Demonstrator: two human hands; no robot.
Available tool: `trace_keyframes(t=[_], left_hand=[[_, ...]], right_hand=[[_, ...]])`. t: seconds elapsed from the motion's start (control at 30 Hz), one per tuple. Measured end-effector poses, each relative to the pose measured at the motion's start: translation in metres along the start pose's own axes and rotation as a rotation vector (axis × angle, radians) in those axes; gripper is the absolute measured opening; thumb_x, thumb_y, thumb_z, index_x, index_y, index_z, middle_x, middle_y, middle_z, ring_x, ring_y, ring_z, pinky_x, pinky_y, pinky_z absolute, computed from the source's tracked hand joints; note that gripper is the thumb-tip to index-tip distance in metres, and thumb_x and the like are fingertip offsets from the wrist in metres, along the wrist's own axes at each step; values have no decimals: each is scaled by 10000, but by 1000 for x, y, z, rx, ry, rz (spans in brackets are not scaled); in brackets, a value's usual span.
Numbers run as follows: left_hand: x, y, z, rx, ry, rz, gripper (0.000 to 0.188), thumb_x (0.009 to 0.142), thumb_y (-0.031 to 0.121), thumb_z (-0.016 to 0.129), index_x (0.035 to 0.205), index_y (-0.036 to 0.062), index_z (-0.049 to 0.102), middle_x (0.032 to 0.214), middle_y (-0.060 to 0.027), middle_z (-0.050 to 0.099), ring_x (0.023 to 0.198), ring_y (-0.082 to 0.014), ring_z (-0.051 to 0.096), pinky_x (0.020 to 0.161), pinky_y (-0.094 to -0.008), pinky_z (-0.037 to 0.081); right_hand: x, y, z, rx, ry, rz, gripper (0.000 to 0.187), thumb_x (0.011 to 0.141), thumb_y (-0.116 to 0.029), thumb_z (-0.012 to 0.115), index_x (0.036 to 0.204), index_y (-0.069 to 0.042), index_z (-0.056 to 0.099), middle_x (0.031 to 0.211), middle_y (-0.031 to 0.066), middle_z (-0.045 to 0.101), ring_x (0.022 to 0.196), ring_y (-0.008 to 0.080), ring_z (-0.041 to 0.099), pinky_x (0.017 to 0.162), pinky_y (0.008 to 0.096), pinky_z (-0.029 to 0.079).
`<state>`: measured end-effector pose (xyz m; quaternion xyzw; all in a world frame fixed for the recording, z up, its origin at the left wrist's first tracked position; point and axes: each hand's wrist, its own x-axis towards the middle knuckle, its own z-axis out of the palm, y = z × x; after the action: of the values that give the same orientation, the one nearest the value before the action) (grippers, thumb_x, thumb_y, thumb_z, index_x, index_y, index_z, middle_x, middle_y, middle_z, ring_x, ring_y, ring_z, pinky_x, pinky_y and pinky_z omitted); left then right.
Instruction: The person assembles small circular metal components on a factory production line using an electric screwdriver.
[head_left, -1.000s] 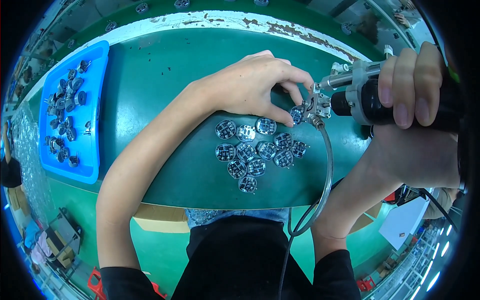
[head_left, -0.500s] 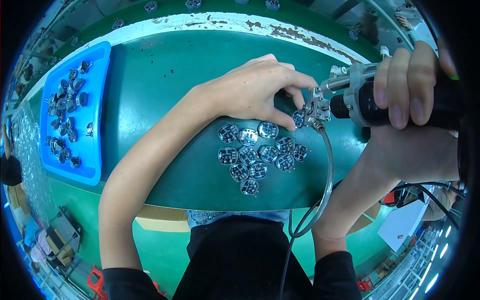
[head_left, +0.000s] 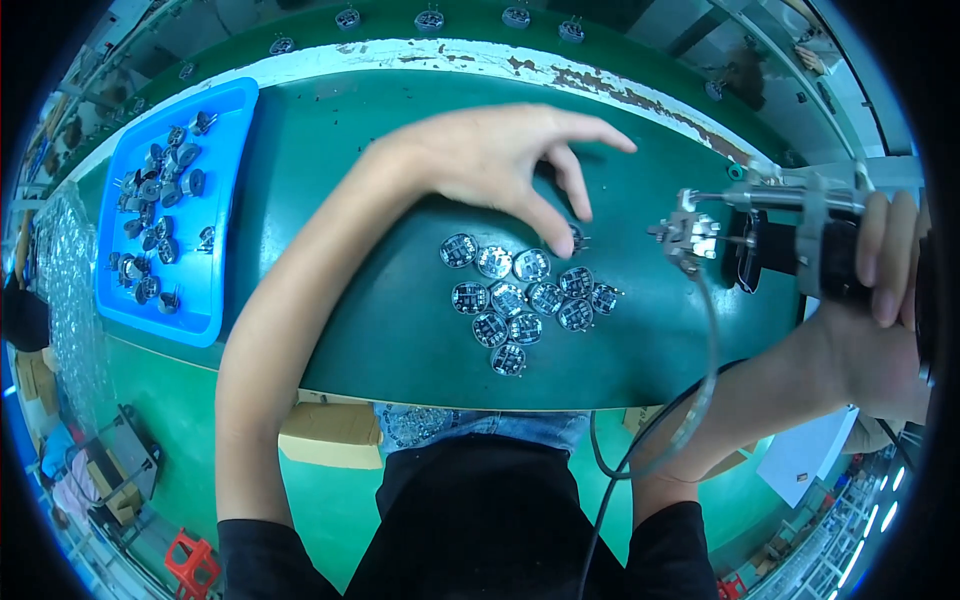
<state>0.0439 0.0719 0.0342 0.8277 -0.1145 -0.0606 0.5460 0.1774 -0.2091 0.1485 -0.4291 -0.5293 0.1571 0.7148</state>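
My left hand [head_left: 510, 160] is over the green table with its index finger stretched out and its fingers apart. The thumb tip lies at a small round part with a circuit board [head_left: 579, 240], partly covering it; whether they touch I cannot tell. Just below is a group of several similar round circuit-board parts [head_left: 507, 298]. My right hand [head_left: 893, 255] is wrapped round a black hand-held power screwdriver [head_left: 785, 250], held level at the right. Its metal nose block [head_left: 690, 235], with a clear hose [head_left: 708, 380] attached, points left, apart from the parts.
A blue tray [head_left: 225, 215] with several dark round parts stands on the left. Behind a chipped white ledge [head_left: 400, 55], more parts sit on a green belt [head_left: 380, 24]. A black cable runs across the table's front edge at right. Bubble wrap [head_left: 75, 280] lies far left.
The screwdriver has moved right, away from the round part and my left hand. My left fingers have spread off that part. The parts on the far belt have shifted.
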Motion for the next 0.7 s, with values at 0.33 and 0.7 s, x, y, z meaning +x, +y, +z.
trace_keyframes(t=[0.33,0.7], left_hand=[[47,-52,-64,718,798,-35,188,919,137,702,1052,45,799,1102,-201,696,1113,-399,635,1014,-457,498],[84,-55,-53,883,805,-4,140,834,194,828,907,74,821,930,-157,765,920,-363,713,857,-466,574]], right_hand=[[31,20,33,-39,4,-57,446,1037,-463,520,1118,-27,564,752,-15,488,616,103,509,663,280,427],[37,22,42,-81,2,-74,431,1035,-451,520,1109,-29,570,748,-16,486,617,102,509,661,278,424]])
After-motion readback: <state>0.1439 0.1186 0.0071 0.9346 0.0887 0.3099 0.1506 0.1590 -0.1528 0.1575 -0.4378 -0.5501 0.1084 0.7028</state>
